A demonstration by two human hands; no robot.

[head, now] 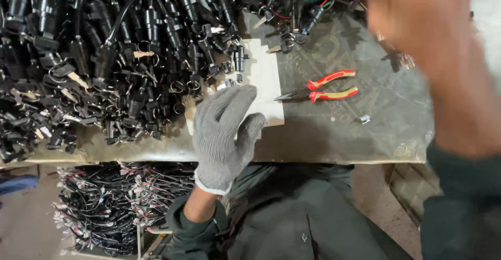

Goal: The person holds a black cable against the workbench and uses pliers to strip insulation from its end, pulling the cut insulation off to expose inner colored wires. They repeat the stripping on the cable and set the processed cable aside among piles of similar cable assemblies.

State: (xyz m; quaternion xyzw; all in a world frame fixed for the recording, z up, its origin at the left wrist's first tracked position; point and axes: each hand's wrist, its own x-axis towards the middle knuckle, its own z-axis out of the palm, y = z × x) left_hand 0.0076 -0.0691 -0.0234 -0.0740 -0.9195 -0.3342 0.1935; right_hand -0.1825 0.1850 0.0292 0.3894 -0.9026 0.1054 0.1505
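My left hand, in a grey knit glove, lies flat with fingers together on a white sheet at the near edge of a dark worktable. A big heap of black switch parts with cables and key rings covers the table's left half, reaching the sheet. My right hand is bare, raised close to the camera at the upper right and blurred; whether it holds anything is unclear. Red-and-yellow-handled needle-nose pliers lie on the table just right of the sheet, apart from both hands.
A small metal piece lies on the table right of the pliers. More black parts with coloured wires sit at the table's far edge. Below the table at the left, a bin of wire harnesses stands on the floor.
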